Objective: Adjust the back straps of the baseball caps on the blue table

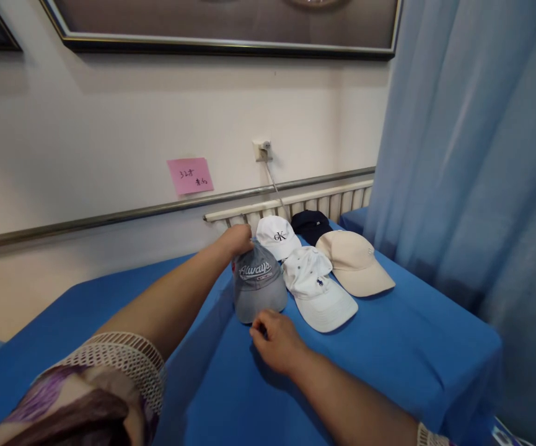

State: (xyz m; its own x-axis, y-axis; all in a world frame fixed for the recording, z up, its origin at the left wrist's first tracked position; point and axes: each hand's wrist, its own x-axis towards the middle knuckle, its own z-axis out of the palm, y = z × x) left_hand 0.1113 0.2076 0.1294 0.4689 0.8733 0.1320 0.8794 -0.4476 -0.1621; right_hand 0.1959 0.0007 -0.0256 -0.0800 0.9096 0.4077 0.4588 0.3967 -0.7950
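Head view, gray cap: I've got it on the bench (pixel 388 365), its "Always" lettering facing me, brim toward my side; the gray cap (pixel 258 291) sits at the left end of the group.
Left hand: my left hand (pixel 240 238) is at the crown's upper left, closed in what looks like a pinch on the fabric; its far fingers are hidden from me.
Right hand: my right hand (pixel 270 334) is partly curled at the brim's front edge, thumb near forefinger; I can't tell whether it grips the brim or merely sits against it.
White caps: close by on the right is the white cap with a horse mark (pixel 314 297), with the white lettered cap (pixel 272 238) behind it.
Far caps: the navy cap (pixel 311 226) is at the back, the beige cap (pixel 354 260) farthest right.
Crown: I'd keep the left pinch light here; soft cloth like this probably dents under pressure.
Brim: I'd steady it by the edge, without bending its curve, and work both hands together so the cap doesn't twist.
Clearance: I'd mind the neighbouring white brim; a sideways push could easily nudge it.
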